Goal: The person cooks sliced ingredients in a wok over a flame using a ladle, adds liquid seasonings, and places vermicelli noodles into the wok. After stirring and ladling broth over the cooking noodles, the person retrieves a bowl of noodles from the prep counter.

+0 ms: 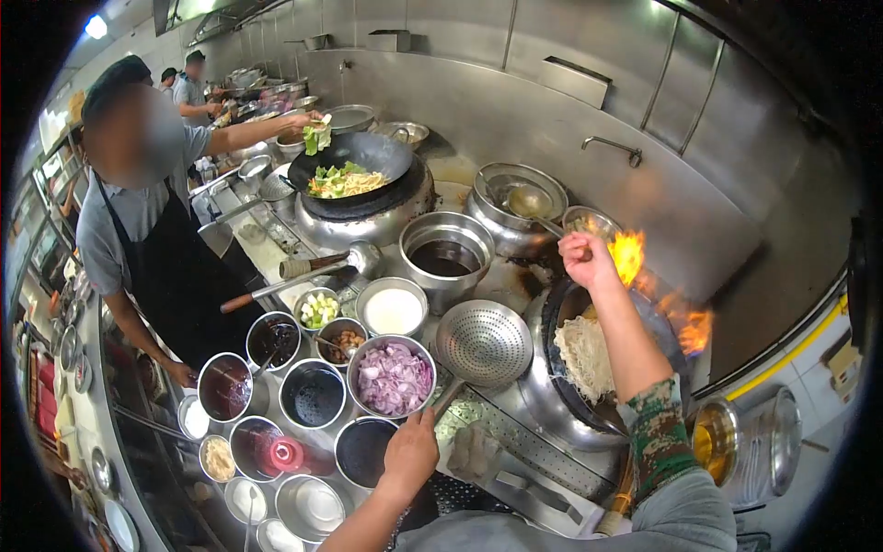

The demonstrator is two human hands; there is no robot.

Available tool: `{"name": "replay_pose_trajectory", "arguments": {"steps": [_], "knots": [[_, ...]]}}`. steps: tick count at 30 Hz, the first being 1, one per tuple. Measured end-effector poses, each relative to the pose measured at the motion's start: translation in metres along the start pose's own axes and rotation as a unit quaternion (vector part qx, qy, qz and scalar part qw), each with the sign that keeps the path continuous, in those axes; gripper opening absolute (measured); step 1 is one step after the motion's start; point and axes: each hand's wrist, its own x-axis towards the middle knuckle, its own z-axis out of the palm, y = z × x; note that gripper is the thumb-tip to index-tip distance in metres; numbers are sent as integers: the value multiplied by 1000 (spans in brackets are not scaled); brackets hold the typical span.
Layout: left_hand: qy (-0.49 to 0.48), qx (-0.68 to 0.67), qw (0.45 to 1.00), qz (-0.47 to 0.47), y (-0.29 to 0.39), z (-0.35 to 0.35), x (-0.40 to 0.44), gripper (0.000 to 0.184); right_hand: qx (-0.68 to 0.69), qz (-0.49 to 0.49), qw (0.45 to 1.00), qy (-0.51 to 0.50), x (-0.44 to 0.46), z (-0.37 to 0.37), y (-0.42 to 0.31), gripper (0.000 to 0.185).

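My left hand (411, 457) is closed around the handle of a perforated strainer (485, 342). The strainer's round bowl lies between a pot of sliced purple onions (394, 379) and the right-hand wok (555, 322). Reaching over that wok, my right hand (589, 258) is closed on the handle of a ladle (529, 201). The ladle's bowl is over a steel pot (497, 213) topped with a mesh sieve. Pale thin noodles (584, 354) lie in the wok, partly hidden by my right forearm. Flames (629, 257) rise at the wok's far side.
A co-worker (152, 212) at left drops leafy greens (317, 136) into another wok (368, 152) with vegetables and noodles. Several sauce and ingredient pots crowd the front left, near a dark-liquid pot (445, 253). A tap (614, 147) juts from the back wall. Metal bowls (716, 437) stand at right.
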Motion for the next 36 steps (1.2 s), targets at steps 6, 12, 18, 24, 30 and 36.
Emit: {"name": "replay_pose_trajectory", "arguments": {"steps": [6, 12, 18, 24, 30, 36], "knots": [[9, -42, 999, -27, 9, 10, 2, 37, -146, 12, 989, 34, -70, 9, -9, 5], [0, -50, 998, -28, 9, 11, 1, 44, -576, -86, 800, 143, -98, 21, -10, 9], [25, -43, 999, 2, 9, 7, -5, 43, -741, -173, 618, 199, 5, -7, 2, 16], [46, -35, 998, 3, 13, -2, -12, 41, -182, -12, 978, 101, 36, 2, -3, 9], [46, -18, 999, -16, 17, 2, -10, 41, 88, 40, 992, -77, -24, 4, -16, 11], [63, -32, 997, -19, 19, 9, -16, 41, -116, 14, 992, 50, -100, 12, -36, 8]]}}
